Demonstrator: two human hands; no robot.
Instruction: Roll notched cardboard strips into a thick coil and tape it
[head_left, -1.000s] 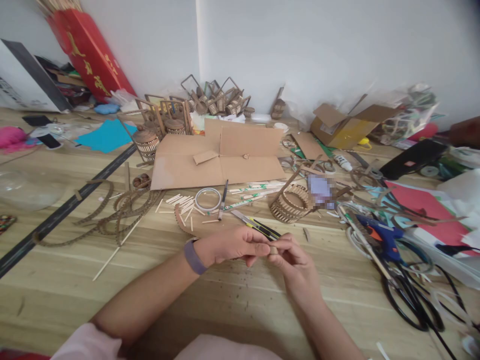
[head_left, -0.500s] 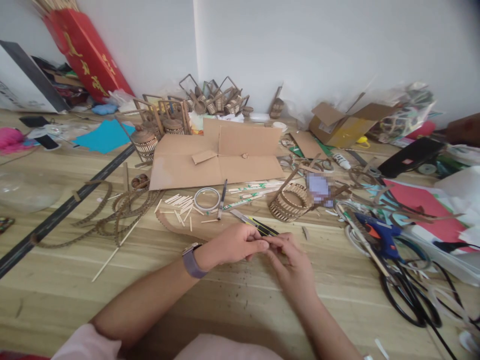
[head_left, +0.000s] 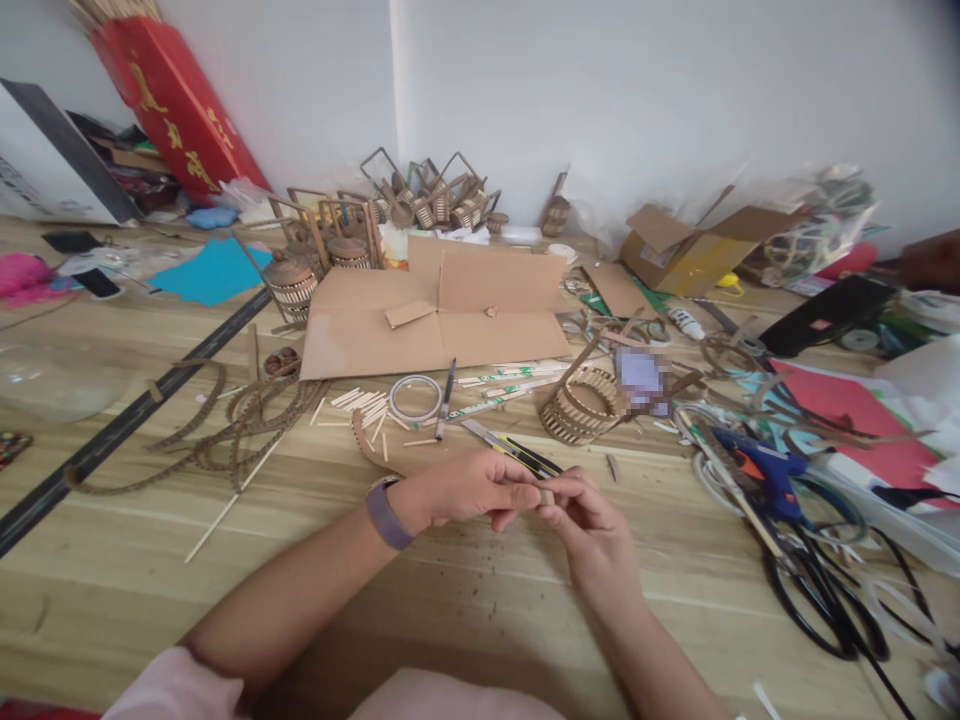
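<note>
My left hand [head_left: 471, 487], with a purple watch band at the wrist, and my right hand [head_left: 589, 522] meet at their fingertips low in the middle of the view. Both pinch a small brown cardboard piece [head_left: 547, 497] between them. A long curved cardboard strip [head_left: 382, 455] runs from under my left hand toward the left. A utility knife [head_left: 510, 447] with a yellow and black handle lies just beyond my fingers on the wooden floor [head_left: 135, 560].
A flattened cardboard sheet [head_left: 442, 310] lies ahead, with short wooden sticks [head_left: 364, 405], a tape ring [head_left: 416, 397] and a pen [head_left: 445, 395] before it. A round slatted cardboard basket [head_left: 581, 405] sits right of centre. A blue glue gun [head_left: 757, 467] and black cables [head_left: 817, 590] crowd the right.
My hands dipped slightly and came back to about where they were a second ago, still pinching the small piece. Nothing else has moved.
</note>
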